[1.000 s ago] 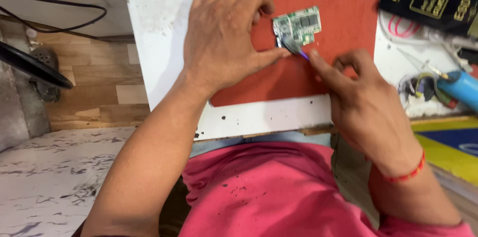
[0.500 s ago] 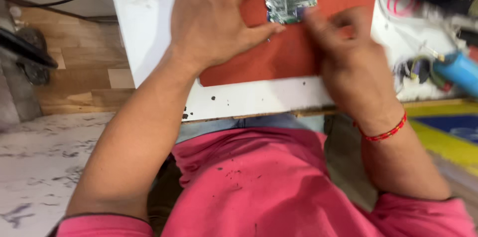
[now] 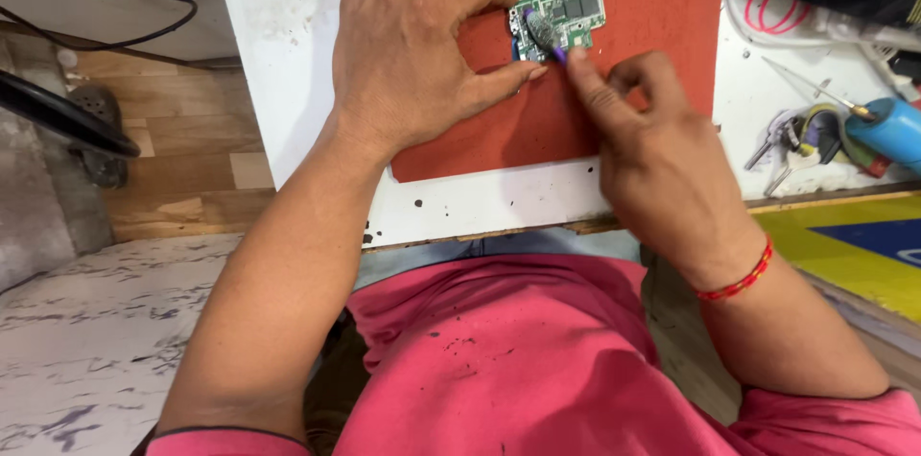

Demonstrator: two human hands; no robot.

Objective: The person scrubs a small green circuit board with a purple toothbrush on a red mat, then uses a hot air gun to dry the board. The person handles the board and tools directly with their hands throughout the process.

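Small green circuit board lies on red mat, pinched at its left edge by left hand. Thin purple-handled tool is clamped in right hand, tip on board. Risks judged: board pivoting under a one-edge hold; tip skidding across components w/ excess pressure.

Circuit board: green laminate, glossy chips, on matt red mat. Brush over it: purple plastic handle. Bench under mat: white painted, chipped, speckled. Right of mat: blue plastic tool, metal tip.
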